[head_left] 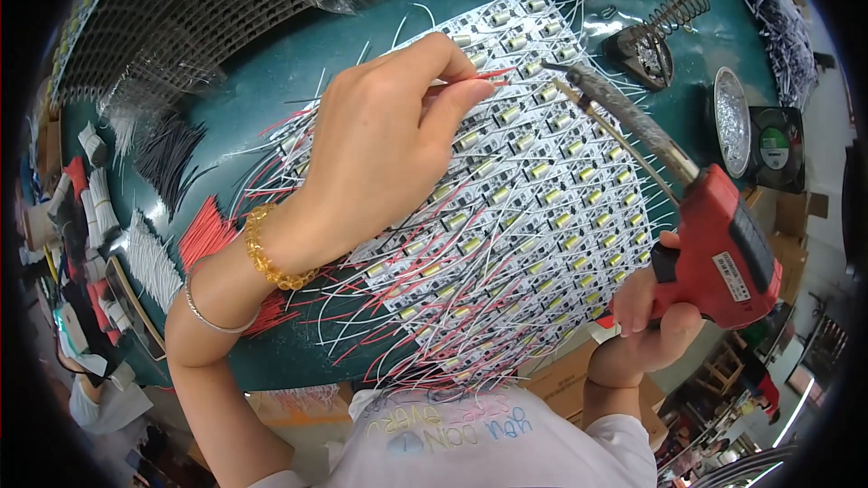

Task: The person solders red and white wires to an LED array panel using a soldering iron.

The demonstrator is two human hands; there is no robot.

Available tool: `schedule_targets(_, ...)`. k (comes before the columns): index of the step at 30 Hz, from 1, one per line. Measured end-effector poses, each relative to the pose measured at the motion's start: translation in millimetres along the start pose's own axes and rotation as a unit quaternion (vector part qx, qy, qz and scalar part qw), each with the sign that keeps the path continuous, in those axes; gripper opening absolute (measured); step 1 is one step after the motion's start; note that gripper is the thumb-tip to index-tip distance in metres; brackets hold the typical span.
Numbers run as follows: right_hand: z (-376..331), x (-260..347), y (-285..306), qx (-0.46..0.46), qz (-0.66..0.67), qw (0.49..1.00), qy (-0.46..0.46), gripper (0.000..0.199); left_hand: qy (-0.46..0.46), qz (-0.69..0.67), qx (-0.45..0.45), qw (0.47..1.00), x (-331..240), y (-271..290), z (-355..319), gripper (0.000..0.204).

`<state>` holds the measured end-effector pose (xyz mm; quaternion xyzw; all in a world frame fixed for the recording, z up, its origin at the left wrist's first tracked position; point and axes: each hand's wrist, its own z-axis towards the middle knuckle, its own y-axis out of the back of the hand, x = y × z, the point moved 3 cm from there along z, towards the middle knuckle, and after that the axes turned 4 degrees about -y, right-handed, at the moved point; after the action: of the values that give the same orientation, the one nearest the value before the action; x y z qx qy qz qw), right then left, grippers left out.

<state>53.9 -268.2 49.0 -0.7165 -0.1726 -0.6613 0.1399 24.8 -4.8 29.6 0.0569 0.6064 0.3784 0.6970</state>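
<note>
My left hand (389,126) is closed in a pinch on a thin red wire (495,73), just over the upper part of a white circuit board panel (542,208). Rows of small yellow-topped parts cover this panel, and many white, red and black wires stick out from it. In my right hand (653,303) is a red soldering gun (723,244) with a black grip. Its dark tip and a thin feed tube point up and left, ending a little to the right of the pinched wire. I cannot tell whether the tip touches the board.
Bundles of red wires (212,230), white wires (152,258) and black wires (172,158) lie left on the green table. Stacked panels (226,9) fill the far left. Along the right stand a coiled iron holder (665,23), a metal bowl (731,122) and a small fan (778,149).
</note>
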Motion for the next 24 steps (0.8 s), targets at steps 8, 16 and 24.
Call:
schedule_targets(8, 2, -8, 9, 0.019, 0.066, 0.998, 0.013, 0.08, 0.012, 0.009, 0.051, 0.999, 1, -11, 3, 0.013)
schedule_targets(16, -2, -13, 17, 0.025, 0.072, 0.997, -0.004, 0.081, 0.032, -0.003, 0.068, 0.997, 1, -15, 3, 0.014)
schedule_targets(24, -5, -11, 14, -0.068, 0.063, 0.995, -0.044, 0.092, 0.023, -0.096, 0.026, 0.995, 7, -16, -2, 0.013)
